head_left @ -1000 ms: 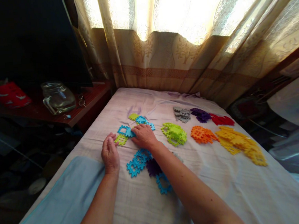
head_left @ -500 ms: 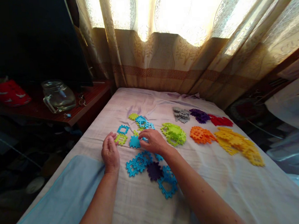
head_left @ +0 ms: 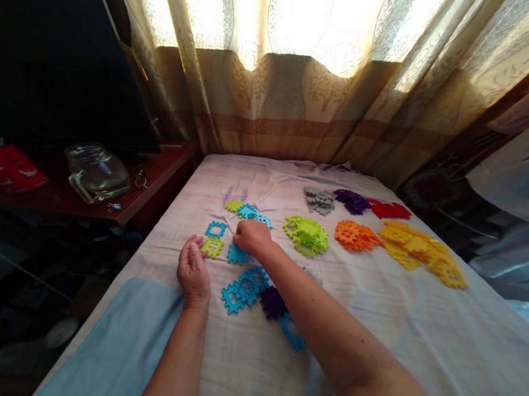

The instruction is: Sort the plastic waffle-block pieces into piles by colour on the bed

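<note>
My left hand (head_left: 193, 269) rests on its side on the sheet, fingers loosely bent and apart from the thumb, the tips beside a lime-green square interlocking tile (head_left: 212, 247). A blue frame tile (head_left: 215, 229) lies just beyond that. My right hand (head_left: 252, 238) is closed, knuckles up, over the middle of the bed; whatever its fingers pinch is hidden. Under its near side shows a solid blue tile (head_left: 236, 253). Behind it lie more blue tiles (head_left: 248, 211) and a lime tile (head_left: 234, 205). Nearer me are joined blue tiles (head_left: 245, 289) and a dark purple tile (head_left: 273, 303), partly behind my forearm.
Tiles lie sorted by colour: lime (head_left: 306, 235), grey (head_left: 318, 200), purple (head_left: 351, 201), red (head_left: 388, 209), orange (head_left: 356, 236) and yellow (head_left: 422, 249). A blue cloth (head_left: 103, 357) covers the left edge. A glass jug (head_left: 97, 172) stands on the side table.
My right hand has moved slightly left and away from me, and its fingers have closed over a spot where a small lime piece showed. My left hand has barely moved.
</note>
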A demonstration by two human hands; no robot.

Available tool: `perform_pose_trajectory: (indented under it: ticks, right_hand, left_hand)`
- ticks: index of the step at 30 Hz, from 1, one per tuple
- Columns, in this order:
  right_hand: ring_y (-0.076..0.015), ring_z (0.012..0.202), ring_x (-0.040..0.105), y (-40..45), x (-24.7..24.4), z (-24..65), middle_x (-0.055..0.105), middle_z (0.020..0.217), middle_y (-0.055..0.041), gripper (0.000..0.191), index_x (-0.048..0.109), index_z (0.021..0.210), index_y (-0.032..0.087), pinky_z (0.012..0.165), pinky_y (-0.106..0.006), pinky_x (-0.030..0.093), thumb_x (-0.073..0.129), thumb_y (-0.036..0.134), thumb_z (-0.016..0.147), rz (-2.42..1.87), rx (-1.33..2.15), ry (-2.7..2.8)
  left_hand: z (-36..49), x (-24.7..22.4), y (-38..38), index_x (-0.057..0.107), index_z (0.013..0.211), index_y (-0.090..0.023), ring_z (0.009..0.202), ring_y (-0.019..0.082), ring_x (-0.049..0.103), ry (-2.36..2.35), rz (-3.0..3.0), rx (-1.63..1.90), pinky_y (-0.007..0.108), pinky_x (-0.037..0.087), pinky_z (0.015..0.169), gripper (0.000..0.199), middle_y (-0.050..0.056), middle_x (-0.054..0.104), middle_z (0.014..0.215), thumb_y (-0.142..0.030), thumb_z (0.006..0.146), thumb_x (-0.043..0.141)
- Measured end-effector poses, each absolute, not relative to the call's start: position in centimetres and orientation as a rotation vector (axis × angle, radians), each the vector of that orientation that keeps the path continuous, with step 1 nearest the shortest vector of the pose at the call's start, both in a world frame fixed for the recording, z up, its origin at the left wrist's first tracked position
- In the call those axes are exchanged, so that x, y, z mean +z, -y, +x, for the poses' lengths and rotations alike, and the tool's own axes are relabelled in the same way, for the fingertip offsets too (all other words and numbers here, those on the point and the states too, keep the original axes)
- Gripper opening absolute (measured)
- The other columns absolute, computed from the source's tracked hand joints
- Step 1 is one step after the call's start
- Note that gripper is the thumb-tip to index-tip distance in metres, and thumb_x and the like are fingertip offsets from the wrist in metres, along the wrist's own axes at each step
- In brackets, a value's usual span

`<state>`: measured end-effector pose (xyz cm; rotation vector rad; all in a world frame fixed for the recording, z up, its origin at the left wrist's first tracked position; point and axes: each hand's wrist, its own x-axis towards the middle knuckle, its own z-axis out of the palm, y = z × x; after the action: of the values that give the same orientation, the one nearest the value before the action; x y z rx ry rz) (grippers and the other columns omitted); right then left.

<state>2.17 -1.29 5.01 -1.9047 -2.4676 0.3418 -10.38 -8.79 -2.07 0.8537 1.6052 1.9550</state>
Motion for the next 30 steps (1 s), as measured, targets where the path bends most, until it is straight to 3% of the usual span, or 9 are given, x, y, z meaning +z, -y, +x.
perform_pose_trajectory:
  ticks: [5, 11, 18, 24, 30]
  right_hand:
    - [-0.0236, 0.098, 0.068, 1.5, 5.1, 3.6, 0.075, 0.104, -0.0065, 0.023, 0.072, 0.098, 0.026, 0.076, -0.031, 0.05, 0.053, 0.03, 0.086, -1.822, 0.396, 2.329]
    - [-0.0175, 0.098, 0.067, -0.1, 5.1, 7.4, 0.075, 0.105, 0.0003, 0.033, 0.064, 0.121, 0.03, 0.084, -0.028, 0.048, 0.055, 0.03, 0.089, -1.686, 0.404, 2.055]
    - [-0.0265, 0.101, 0.066, -2.1, 5.0, 16.2, 0.074, 0.109, -0.0098, 0.032, 0.07, 0.111, 0.021, 0.088, -0.036, 0.046, 0.046, 0.028, 0.09, -1.892, 0.152, 1.773]
    - [-0.0342, 0.101, 0.066, -1.4, 3.4, 19.0, 0.073, 0.109, -0.0094, 0.044, 0.066, 0.124, 0.03, 0.088, -0.048, 0.046, 0.049, 0.028, 0.083, -1.981, 0.202, 1.913]
    - [-0.0271, 0.114, 0.059, -0.2, 5.2, 15.5, 0.069, 0.121, -0.0087, 0.034, 0.069, 0.118, 0.023, 0.099, -0.039, 0.042, 0.051, 0.031, 0.09, -1.819, 0.158, 2.107]
  left_hand:
    - [-10.3, -2.0, 8.8, 0.064, 0.109, -0.017, 0.1, 0.019, 0.067, -1.615, 0.862, 1.951, 0.027, 0.056, 0.076, 0.048, 0.012, 0.068, 0.11, -0.058, 0.089, 0.049]
    - [-10.5, -2.2, 8.8, 0.064, 0.109, -0.017, 0.101, 0.019, 0.067, -1.617, 0.855, 1.949, 0.026, 0.056, 0.076, 0.048, 0.013, 0.068, 0.111, -0.058, 0.088, 0.05]
    - [-10.5, -2.3, 8.8, 0.064, 0.108, -0.017, 0.102, 0.02, 0.067, -1.601, 0.87, 1.939, 0.027, 0.056, 0.077, 0.047, 0.013, 0.068, 0.11, -0.057, 0.087, 0.052]
    - [-10.4, -2.2, 8.8, 0.064, 0.107, -0.018, 0.102, 0.02, 0.067, -1.609, 0.871, 1.939, 0.027, 0.056, 0.076, 0.045, 0.013, 0.068, 0.112, -0.057, 0.087, 0.052]
    - [-10.4, -2.2, 8.8, 0.063, 0.108, -0.018, 0.103, 0.019, 0.066, -1.611, 0.883, 1.934, 0.026, 0.056, 0.077, 0.045, 0.013, 0.068, 0.114, -0.057, 0.088, 0.051]
